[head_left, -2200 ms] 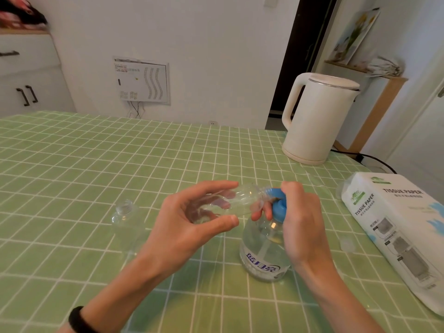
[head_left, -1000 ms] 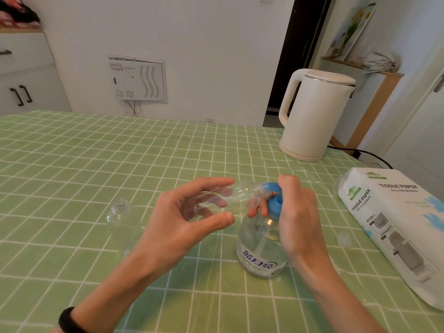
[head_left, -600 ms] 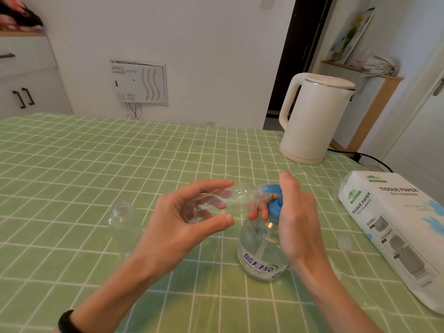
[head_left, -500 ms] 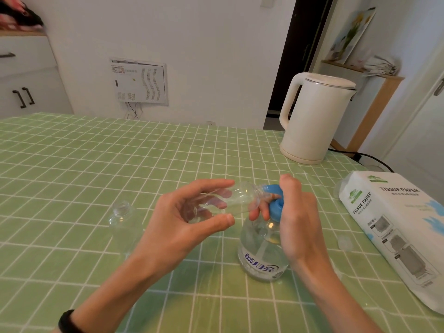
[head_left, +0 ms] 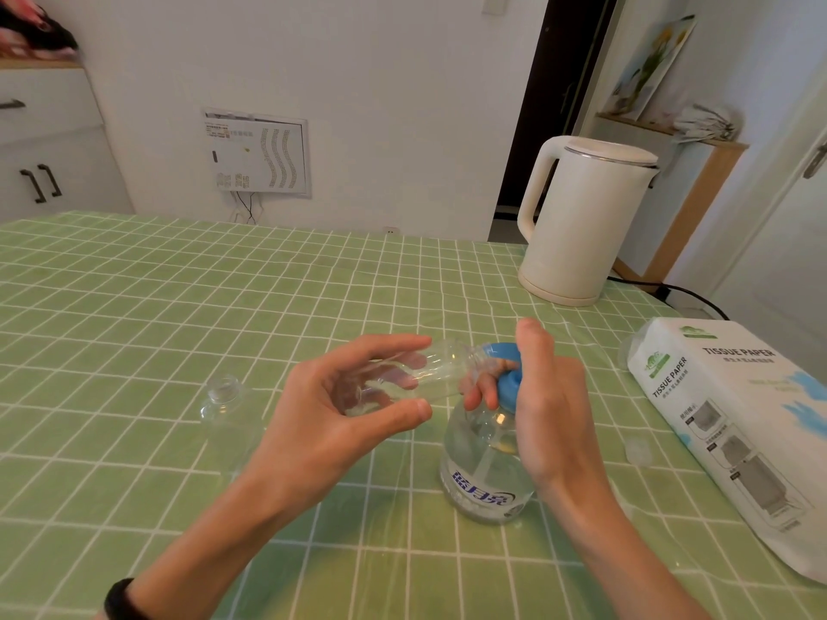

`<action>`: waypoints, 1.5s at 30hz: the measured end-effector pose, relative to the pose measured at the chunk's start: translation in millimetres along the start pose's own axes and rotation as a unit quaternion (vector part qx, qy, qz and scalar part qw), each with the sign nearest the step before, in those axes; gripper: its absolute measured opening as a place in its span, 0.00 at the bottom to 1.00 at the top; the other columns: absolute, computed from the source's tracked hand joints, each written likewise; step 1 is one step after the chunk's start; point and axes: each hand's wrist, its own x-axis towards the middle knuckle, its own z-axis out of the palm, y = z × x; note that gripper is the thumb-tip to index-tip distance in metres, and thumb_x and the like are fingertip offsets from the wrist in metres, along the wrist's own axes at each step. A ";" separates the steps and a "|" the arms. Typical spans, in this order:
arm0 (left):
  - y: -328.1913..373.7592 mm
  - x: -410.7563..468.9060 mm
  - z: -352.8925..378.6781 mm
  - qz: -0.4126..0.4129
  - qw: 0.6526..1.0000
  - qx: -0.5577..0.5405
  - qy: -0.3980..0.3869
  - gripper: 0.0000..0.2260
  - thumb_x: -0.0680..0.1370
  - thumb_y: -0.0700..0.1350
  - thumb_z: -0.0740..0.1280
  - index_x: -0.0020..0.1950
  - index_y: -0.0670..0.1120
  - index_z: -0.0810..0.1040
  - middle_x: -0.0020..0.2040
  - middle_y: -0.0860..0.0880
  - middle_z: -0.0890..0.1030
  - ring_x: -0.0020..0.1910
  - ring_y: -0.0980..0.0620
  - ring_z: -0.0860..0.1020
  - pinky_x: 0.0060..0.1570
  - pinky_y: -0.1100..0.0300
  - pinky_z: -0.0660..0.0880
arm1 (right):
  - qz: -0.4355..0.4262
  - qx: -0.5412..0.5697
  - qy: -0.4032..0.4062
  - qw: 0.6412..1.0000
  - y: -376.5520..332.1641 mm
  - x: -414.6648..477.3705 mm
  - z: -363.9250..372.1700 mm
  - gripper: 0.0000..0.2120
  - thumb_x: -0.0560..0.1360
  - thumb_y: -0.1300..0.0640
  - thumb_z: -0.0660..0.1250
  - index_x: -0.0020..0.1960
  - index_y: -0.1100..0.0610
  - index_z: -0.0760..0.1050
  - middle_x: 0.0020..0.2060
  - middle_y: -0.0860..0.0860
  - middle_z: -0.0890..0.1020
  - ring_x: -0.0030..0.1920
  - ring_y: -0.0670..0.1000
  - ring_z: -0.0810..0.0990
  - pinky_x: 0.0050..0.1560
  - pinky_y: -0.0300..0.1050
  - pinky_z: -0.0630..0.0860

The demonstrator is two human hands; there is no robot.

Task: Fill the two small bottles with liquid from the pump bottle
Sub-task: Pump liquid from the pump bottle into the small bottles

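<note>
Left hand (head_left: 331, 422) pinches bottle (head_left: 402, 373); right hand (head_left: 550, 409) curls round pump (head_left: 505, 373).
Bottle lies sideways, mouth right, meeting the pump.

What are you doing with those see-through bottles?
A person is filling a small clear bottle from the pump bottle. The left hand holds it sideways with its mouth at the spout, while the right hand grips the blue pump head. The second small bottle stands on the green table, apparently empty.
</note>
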 end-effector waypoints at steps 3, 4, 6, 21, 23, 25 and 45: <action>0.7 0.3 0.5 0.000 1.000 -0.002 0.002 0.22 0.70 0.43 0.80 0.62 0.56 0.84 0.57 0.52 0.87 0.52 0.50 0.85 0.49 0.58 0.83 | -0.002 0.008 -0.005 1.000 -1.5 0.6 0.2 0.29 0.79 0.44 0.52 0.23 0.54 0.69 0.29 0.56 0.84 0.35 0.50 0.83 0.46 0.48 0.77; 0.5 0.5 0.7 0.000 1.000 -0.001 0.003 0.22 0.70 0.43 0.80 0.62 0.56 0.84 0.56 0.53 0.87 0.52 0.50 0.85 0.48 0.59 0.83 | -0.005 0.006 -0.006 1.000 -1.5 0.8 0.0 0.28 0.78 0.45 0.52 0.23 0.55 0.69 0.28 0.57 0.83 0.35 0.49 0.83 0.45 0.47 0.78; -0.3 0.4 0.6 -0.002 1.000 0.000 0.001 0.22 0.70 0.43 0.79 0.62 0.56 0.84 0.56 0.53 0.87 0.53 0.52 0.86 0.49 0.63 0.82 | -0.011 0.001 -0.007 1.000 -0.5 1.0 -0.3 0.26 0.77 0.48 0.54 0.24 0.59 0.69 0.28 0.58 0.82 0.33 0.47 0.83 0.43 0.45 0.78; 1.4 0.7 -0.9 -0.004 1.000 -0.007 -0.003 0.22 0.69 0.45 0.80 0.62 0.57 0.84 0.56 0.52 0.87 0.52 0.49 0.85 0.49 0.61 0.82 | -0.008 0.010 -0.006 1.000 -0.5 0.8 0.4 0.29 0.79 0.44 0.52 0.23 0.54 0.69 0.29 0.56 0.84 0.35 0.49 0.83 0.46 0.45 0.77; 0.6 0.8 -1.1 -0.005 1.000 -0.013 -0.007 0.22 0.69 0.46 0.81 0.62 0.57 0.84 0.56 0.52 0.87 0.53 0.51 0.86 0.49 0.62 0.82 | -0.018 0.005 -0.007 1.000 0.3 1.5 -0.1 0.27 0.78 0.48 0.53 0.23 0.55 0.69 0.28 0.57 0.83 0.34 0.48 0.83 0.43 0.41 0.78; -0.2 0.4 -1.2 -0.006 1.000 -0.015 -0.008 0.22 0.68 0.46 0.81 0.61 0.58 0.84 0.56 0.53 0.87 0.53 0.52 0.86 0.50 0.63 0.82 | -0.027 -0.005 -0.009 1.000 1.2 1.4 -0.4 0.25 0.77 0.50 0.54 0.22 0.54 0.70 0.28 0.56 0.83 0.34 0.47 0.83 0.41 0.40 0.78; -2.4 -0.2 -1.3 -0.006 1.000 -0.013 -0.007 0.22 0.69 0.48 0.80 0.62 0.58 0.84 0.56 0.52 0.87 0.53 0.51 0.86 0.50 0.61 0.82 | -0.030 -0.007 -0.005 1.000 1.8 0.6 0.6 0.26 0.78 0.50 0.53 0.22 0.52 0.69 0.28 0.53 0.83 0.34 0.47 0.82 0.43 0.43 0.78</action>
